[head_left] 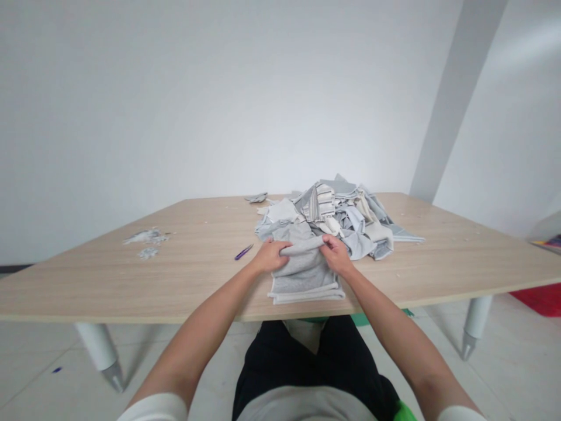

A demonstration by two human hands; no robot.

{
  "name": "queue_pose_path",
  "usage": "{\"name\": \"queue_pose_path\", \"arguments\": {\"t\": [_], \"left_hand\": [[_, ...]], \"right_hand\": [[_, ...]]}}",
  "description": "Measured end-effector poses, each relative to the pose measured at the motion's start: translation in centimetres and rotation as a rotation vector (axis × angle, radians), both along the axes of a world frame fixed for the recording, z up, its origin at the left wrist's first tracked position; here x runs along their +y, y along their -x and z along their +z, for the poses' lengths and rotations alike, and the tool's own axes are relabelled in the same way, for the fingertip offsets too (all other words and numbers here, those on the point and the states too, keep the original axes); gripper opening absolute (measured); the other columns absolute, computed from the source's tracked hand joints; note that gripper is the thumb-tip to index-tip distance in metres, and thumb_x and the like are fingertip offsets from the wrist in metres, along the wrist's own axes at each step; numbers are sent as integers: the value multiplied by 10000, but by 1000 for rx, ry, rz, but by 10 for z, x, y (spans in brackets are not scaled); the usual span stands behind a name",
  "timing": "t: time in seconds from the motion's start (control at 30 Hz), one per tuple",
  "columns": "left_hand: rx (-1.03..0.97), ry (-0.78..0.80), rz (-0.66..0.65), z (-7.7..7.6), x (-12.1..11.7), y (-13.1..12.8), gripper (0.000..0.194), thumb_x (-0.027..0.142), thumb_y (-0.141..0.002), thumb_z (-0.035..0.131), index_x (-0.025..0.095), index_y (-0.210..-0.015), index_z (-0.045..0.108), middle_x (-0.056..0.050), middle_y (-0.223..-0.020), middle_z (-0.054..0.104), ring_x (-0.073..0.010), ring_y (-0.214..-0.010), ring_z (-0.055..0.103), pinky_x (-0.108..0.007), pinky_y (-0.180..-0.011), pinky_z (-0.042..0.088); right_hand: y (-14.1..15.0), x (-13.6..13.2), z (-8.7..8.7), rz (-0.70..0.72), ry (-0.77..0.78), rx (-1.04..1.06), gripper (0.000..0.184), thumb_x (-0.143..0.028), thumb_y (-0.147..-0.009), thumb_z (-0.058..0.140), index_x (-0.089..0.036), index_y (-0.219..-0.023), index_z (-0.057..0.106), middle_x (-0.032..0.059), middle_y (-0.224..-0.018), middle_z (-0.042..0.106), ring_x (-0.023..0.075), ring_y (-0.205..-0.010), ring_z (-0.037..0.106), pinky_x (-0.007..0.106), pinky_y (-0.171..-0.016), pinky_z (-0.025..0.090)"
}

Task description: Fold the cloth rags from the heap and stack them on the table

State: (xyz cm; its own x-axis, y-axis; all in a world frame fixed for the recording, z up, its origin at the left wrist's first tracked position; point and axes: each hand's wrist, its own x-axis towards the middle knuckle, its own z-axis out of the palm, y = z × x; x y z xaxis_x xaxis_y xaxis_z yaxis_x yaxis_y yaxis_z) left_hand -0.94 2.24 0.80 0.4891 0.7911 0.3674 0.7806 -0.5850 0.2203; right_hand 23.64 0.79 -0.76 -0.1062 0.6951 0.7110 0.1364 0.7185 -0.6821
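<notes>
A grey piece of fabric (307,270) lies layered near the table's front edge, its pale hemmed edges toward me. My left hand (272,255) pinches its raised far edge on the left side. On the right, my right hand (335,254) grips the same edge between thumb and fingers. Between the two hands the edge is lifted in a loose roll. Just beyond, a heap of grey, white and striped cloth pieces (322,209) touches or nearly touches the fabric. Purple thread snips (243,252) lie to the left of my left hand.
The wooden table (210,286) stands against a white wall. Thread scraps (146,236) lie on its left part. A small folded grey cloth (256,198) rests near the back edge. On the floor at far right is something red (541,298).
</notes>
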Motion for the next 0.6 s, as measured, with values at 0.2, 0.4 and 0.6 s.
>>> {"name": "queue_pose_path", "arguments": {"t": [0.2, 0.4, 0.6], "left_hand": [[17, -90, 103, 16, 5, 16, 218, 297, -796, 500, 222, -776, 704, -65, -891, 708, -264, -937, 632, -421, -968, 388], [-1, -236, 173, 63, 10, 13, 246, 317, -836, 472, 227, -872, 697, -73, -982, 685, -279, -1032, 579, -491, -1045, 273], [-52, -526, 245, 111, 6, 2, 278, 278, -856, 457, 221, -1016, 678, -51, -1030, 681, -230, -1060, 569, -491, -1120, 134]], "right_hand": [[-4, 9, 11, -28, 5, 29, 143, -308, -777, 518, -194, -798, 603, 19, -773, 635, 183, -760, 568, 291, -725, 453], [-11, 31, 40, -105, -13, 102, 128, -302, -755, 524, -191, -802, 563, 11, -755, 621, 166, -718, 548, 271, -680, 437], [-19, 42, 93, -148, -85, 139, 115, -253, -729, 531, -176, -812, 550, -6, -731, 590, 151, -712, 521, 259, -675, 415]]}}
